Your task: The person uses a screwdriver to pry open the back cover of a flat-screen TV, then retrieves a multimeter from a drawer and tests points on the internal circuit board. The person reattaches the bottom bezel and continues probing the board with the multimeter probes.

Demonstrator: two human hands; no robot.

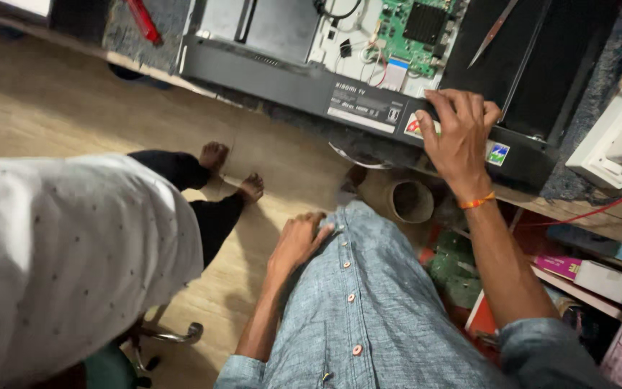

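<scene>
Wooden flooring runs under a workbench where the right hand curls its fingers over the near edge of an opened television, while the left hand rests loosely curled against the denim shirt, holding nothing.

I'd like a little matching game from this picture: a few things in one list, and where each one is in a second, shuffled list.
Things:
1. right hand
2. left hand
3. circuit board
4. wristband

Places:
A. resting on the blue shirt
B. inside the opened television
C. gripping the television's lower edge
D. around the right wrist

Pairs: 1-C, 2-A, 3-B, 4-D
</scene>
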